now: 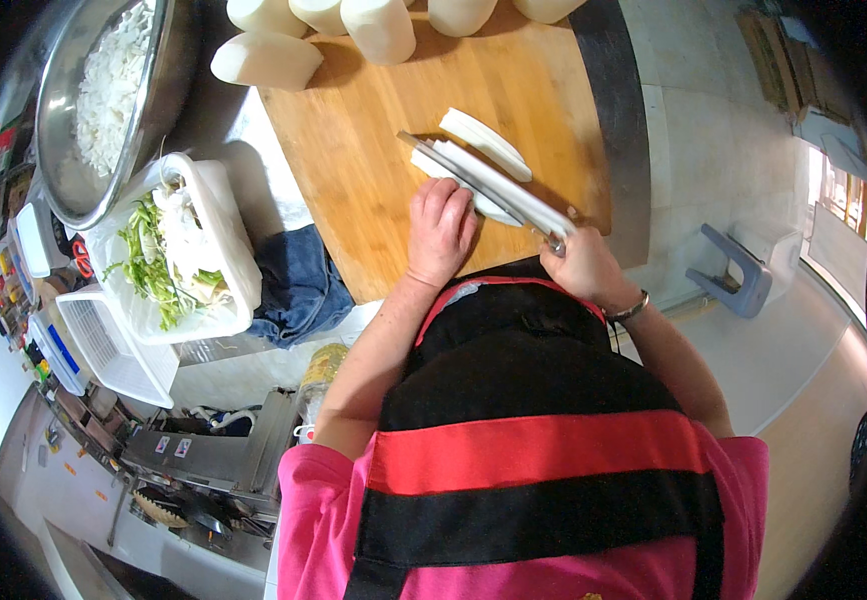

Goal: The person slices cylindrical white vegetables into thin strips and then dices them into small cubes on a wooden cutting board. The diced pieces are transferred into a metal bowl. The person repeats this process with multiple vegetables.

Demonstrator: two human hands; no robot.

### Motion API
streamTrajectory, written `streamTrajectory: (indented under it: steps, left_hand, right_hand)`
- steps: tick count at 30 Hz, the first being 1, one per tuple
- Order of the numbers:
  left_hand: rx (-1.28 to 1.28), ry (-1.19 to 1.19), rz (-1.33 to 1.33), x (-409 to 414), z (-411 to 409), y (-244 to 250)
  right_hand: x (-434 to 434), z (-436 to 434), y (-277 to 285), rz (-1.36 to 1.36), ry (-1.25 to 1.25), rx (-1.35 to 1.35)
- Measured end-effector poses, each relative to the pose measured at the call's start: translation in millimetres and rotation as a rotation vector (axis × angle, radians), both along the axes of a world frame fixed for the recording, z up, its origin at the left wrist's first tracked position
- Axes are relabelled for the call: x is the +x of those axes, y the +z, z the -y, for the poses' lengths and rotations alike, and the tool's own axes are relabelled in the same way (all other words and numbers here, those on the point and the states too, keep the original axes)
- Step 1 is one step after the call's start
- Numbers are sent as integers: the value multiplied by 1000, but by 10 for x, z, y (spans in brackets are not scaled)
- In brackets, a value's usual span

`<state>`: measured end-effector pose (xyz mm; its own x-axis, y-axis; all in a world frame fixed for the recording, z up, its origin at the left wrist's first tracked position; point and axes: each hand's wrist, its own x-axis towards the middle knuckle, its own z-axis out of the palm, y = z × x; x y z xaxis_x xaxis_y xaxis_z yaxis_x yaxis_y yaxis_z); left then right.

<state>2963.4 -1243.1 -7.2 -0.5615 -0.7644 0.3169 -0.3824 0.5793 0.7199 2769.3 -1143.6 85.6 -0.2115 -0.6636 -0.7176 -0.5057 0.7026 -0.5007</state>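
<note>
In my right hand (pixel 587 266) is the handle of a kitchen knife (pixel 471 184), probably a cleaver. Its blade runs diagonally up and left across a stack of peeled white radish slices (pixel 495 208) on a wooden cutting board (pixel 351 180). The curled fingers of my left hand (pixel 441 225) press on those slices, close beside the blade. Just beyond the knife lie a few long white slices (pixel 487 142), apart from my hands. At the board's far edge are several peeled radish pieces (pixel 379 30), most standing upright and one, a tapered piece (pixel 264 61), on its side.
Left of the board, a steel bowl (pixel 167 97) holds shredded white vegetable. A white bin (pixel 234 247) with peelings and green stems stands below it. A dark blue cloth (pixel 298 285) lies by the board's near left corner. On the right-hand floor is a grey-blue stool (pixel 752 285).
</note>
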Motion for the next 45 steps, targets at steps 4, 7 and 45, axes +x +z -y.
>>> streamTrajectory:
  steps: [4,7,45]
  left_hand:
    - [15,5,13,16,-28,29]
    - [19,-8,-9,37,-22,59]
    - [4,-17,-9,46,-40,23]
  right_hand:
    - [-85,4,-42,62,33,-69]
    - [-61,12,21,62,33,-99]
    - [203,-51,123,-93,102,12]
